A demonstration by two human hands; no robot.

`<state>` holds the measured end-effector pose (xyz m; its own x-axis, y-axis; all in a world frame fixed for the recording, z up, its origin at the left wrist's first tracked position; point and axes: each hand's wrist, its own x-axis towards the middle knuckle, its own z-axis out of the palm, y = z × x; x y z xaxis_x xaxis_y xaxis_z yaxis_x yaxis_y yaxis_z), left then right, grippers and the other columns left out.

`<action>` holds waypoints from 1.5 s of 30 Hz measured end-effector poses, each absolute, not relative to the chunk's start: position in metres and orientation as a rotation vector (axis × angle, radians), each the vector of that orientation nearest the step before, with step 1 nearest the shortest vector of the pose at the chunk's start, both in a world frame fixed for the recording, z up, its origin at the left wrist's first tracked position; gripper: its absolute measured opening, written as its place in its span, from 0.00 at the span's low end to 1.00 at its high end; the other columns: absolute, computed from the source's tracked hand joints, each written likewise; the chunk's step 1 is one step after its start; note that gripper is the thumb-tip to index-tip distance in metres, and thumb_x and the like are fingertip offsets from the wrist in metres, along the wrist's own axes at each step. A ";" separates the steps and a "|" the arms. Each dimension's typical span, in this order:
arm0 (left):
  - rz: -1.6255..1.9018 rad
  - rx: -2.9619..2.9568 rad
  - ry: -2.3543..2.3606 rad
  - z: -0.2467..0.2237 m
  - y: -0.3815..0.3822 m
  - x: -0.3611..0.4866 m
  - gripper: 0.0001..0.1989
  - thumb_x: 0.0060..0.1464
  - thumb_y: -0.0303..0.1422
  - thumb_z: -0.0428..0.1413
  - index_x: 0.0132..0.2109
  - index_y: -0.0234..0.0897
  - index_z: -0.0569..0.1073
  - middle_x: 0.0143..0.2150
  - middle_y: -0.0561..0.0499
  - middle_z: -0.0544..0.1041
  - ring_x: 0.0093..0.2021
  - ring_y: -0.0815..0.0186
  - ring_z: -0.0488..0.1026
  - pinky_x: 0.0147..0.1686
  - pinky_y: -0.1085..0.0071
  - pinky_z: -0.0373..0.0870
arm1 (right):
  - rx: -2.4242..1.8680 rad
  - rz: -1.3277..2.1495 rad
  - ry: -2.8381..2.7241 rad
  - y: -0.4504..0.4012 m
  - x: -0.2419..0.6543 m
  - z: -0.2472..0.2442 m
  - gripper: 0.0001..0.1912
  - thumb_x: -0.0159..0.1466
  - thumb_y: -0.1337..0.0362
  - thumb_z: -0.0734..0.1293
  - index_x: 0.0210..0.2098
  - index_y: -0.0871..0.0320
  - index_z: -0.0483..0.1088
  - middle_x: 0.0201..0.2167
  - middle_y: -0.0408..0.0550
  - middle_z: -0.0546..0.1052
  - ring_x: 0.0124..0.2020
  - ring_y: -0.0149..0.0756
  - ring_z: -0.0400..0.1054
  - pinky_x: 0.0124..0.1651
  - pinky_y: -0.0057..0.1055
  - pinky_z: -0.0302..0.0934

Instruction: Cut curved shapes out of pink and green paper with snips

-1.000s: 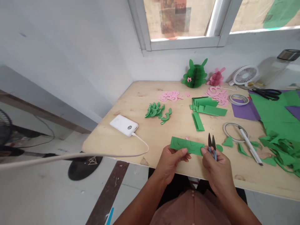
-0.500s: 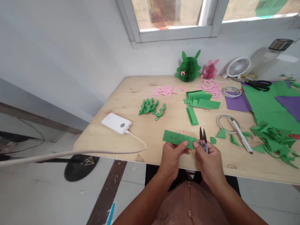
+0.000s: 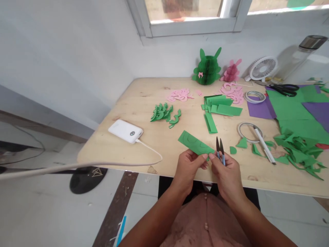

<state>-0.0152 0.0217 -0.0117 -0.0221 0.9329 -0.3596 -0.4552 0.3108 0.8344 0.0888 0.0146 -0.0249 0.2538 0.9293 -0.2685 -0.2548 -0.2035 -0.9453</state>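
Note:
My left hand pinches a folded green paper strip with curved outlines drawn on it, near its lower right end. My right hand holds small scissors with blue handles; their dark blades point away from me and stand slightly apart. The thumb and finger of this hand also touch the strip's right end. Beyond the hands lie cut curved green pieces and a stack of folded green strips. A small green offcut rests just right of the scissors.
A white power bank with a cable lies on the left. To the right are a white pen, a tape ring, green scraps and black scissors. Paper rabbits, a fan and a bottle stand along the wall.
The green strip has tilted, its left end swinging up and away from me. Both hands stay close together at its right end, and the scissors remain in my right hand.

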 end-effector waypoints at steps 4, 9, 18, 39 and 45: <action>1.201 0.591 1.114 -0.009 0.023 -0.018 0.08 0.40 0.32 0.64 0.28 0.31 0.75 0.24 0.51 0.75 0.23 0.71 0.67 0.26 0.73 0.65 | -1.322 1.299 -0.765 0.015 0.091 -0.022 0.15 0.50 0.56 0.74 0.23 0.60 0.69 0.18 0.37 0.62 0.19 0.25 0.49 0.21 0.24 0.44; 1.084 0.720 1.080 -0.004 0.029 -0.028 0.08 0.40 0.32 0.62 0.27 0.31 0.75 0.22 0.50 0.75 0.22 0.70 0.68 0.24 0.73 0.65 | -1.334 1.364 -0.803 0.020 0.104 -0.017 0.16 0.52 0.53 0.72 0.28 0.61 0.72 0.15 0.34 0.56 0.17 0.24 0.44 0.19 0.25 0.37; 0.950 0.786 1.002 -0.009 0.026 -0.031 0.10 0.42 0.35 0.63 0.30 0.32 0.74 0.22 0.49 0.76 0.20 0.71 0.68 0.23 0.75 0.64 | -1.381 1.321 -0.843 0.024 0.106 -0.015 0.13 0.51 0.56 0.73 0.25 0.59 0.70 0.17 0.37 0.63 0.18 0.25 0.48 0.21 0.26 0.42; 0.964 0.821 1.021 0.006 0.041 -0.048 0.09 0.44 0.34 0.62 0.32 0.32 0.76 0.28 0.46 0.79 0.29 0.66 0.75 0.33 0.71 0.70 | -1.382 1.559 -1.241 0.017 0.142 -0.018 0.22 0.62 0.48 0.62 0.32 0.62 0.75 0.14 0.36 0.55 0.17 0.27 0.44 0.22 0.28 0.36; 0.915 0.850 0.985 0.007 0.048 -0.050 0.07 0.45 0.31 0.61 0.33 0.32 0.76 0.29 0.47 0.79 0.29 0.67 0.75 0.33 0.71 0.71 | -1.370 1.623 -1.297 0.018 0.145 -0.017 0.24 0.63 0.47 0.61 0.32 0.62 0.74 0.14 0.35 0.52 0.17 0.26 0.42 0.22 0.29 0.34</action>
<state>-0.0503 0.0483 0.0072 0.2709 0.9128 -0.3057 -0.2378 0.3712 0.8976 0.1452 0.0180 -0.0166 -0.2508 0.9110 -0.3275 0.1185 -0.3069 -0.9443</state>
